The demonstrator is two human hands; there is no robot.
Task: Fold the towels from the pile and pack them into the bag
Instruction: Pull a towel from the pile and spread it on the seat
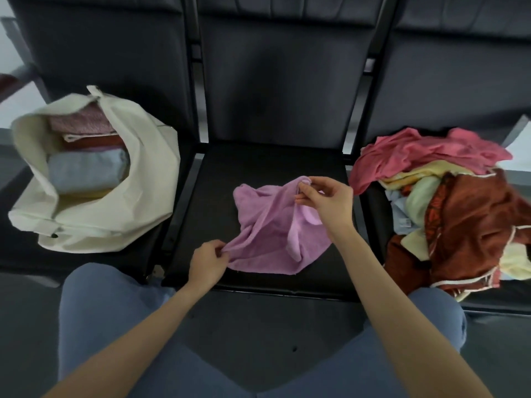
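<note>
1. Soft, even, fairly dim light falls on the black seat (273, 168); shadows there are faint.
2. Pale daylight glows far left of the seat.
3. Wide-angle bending curves the seat backs toward the frame edges.
4. The whole view is slightly soft, blurrier at the corners.

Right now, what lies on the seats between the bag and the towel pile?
In the head view, only the purple towel on the middle seat, pinched by the left hand and right hand.
</note>
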